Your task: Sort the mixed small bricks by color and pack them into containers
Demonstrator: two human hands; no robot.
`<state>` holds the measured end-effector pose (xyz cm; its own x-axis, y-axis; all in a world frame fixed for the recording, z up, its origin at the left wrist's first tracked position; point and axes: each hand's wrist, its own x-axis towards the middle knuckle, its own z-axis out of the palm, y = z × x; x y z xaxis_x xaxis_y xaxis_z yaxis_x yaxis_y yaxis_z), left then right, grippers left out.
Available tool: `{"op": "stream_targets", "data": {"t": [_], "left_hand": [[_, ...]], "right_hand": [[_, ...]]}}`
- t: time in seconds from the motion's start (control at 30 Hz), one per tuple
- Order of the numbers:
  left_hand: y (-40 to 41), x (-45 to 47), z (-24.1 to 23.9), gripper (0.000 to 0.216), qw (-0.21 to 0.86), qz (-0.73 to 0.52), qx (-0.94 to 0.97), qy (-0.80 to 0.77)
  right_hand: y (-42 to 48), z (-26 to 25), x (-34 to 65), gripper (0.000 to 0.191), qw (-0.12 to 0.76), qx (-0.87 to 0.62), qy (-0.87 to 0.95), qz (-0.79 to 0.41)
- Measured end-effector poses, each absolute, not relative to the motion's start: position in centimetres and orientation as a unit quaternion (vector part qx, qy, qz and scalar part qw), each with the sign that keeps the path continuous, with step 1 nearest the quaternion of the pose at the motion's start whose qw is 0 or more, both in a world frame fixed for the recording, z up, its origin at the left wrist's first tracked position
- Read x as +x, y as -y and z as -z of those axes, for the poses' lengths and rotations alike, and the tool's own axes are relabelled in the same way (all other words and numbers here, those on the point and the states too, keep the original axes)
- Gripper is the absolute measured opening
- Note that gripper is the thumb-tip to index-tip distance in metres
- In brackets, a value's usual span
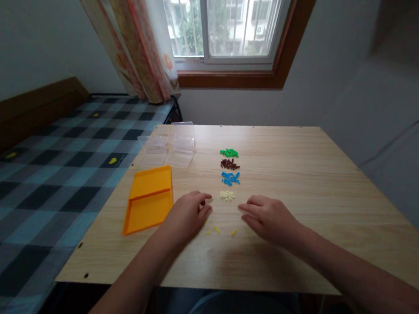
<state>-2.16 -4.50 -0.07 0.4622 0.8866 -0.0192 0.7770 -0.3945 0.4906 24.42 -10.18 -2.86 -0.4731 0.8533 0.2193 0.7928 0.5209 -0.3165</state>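
My left hand (pixel 191 210) rests at the table just left of a small pile of cream-coloured pieces (pixel 227 195), thumb and forefinger apart with nothing visible between them. On the other side of that pile is my right hand (pixel 267 216), its fingers stretched toward the pile and the thumb a little apart. Neither hand visibly touches the cream pieces. A few loose yellow pieces (pixel 216 230) lie nearer to me, between the hands. Beyond the cream pile, in a row, come blue pieces (pixel 230 178), dark brown pieces (pixel 229 164) and green pieces (pixel 229 152).
An orange two-part tray (pixel 150 192) lies left of my left hand. Behind it stand clear plastic boxes (pixel 173 147) near the table's far left corner. The wooden table (pixel 304 184) stretches to the right. A bed (pixel 53 187) adjoins on the left; a window is ahead.
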Motion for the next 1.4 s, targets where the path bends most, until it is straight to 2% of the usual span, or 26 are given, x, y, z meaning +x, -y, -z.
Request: {"op": "stream_targets", "data": {"t": [0.17,0.37,0.47,0.67,0.93,1.03,1.2,1.27,1.4], "left_hand": [[7.8,-5.0,-0.6,0.036,0.218,-0.061,0.847,-0.481],[9.1,-4.8,-0.2,0.032,0.243,-0.057,0.859,-0.446],[8.6,-4.2,0.1,0.027,0.255,-0.064,0.859,-0.44],[7.1,-2.8,1.5,0.02,0.264,-0.114,0.846,-0.449],[7.1,-2.6,1.2,0.021,0.28,-0.155,0.82,-0.474],[8.2,-3.7,0.8,0.028,0.257,-0.145,0.808,-0.51],[9.8,-3.3,0.7,0.057,0.191,-0.113,0.829,-0.513],[9.7,-2.4,0.8,0.052,0.183,-0.102,0.838,-0.505],[8.6,-0.9,1.2,0.024,0.204,-0.102,0.844,-0.484]], "right_hand": [[12.8,4.4,23.9,0.03,0.169,-0.46,0.867,-0.088],[12.6,4.6,22.1,0.019,0.174,-0.437,0.878,-0.088],[12.2,4.3,21.4,0.016,0.173,-0.445,0.873,-0.103],[10.8,3.7,20.4,0.021,0.167,-0.461,0.863,-0.125],[10.8,3.2,21.3,0.019,0.191,-0.506,0.823,-0.176],[12.0,3.2,22.1,0.024,0.183,-0.509,0.822,-0.178],[12.8,3.5,21.7,0.038,0.182,-0.508,0.828,-0.152],[12.4,3.8,21.2,0.035,0.192,-0.503,0.829,-0.149],[10.9,4.1,20.2,0.02,0.211,-0.488,0.833,-0.15]]}}
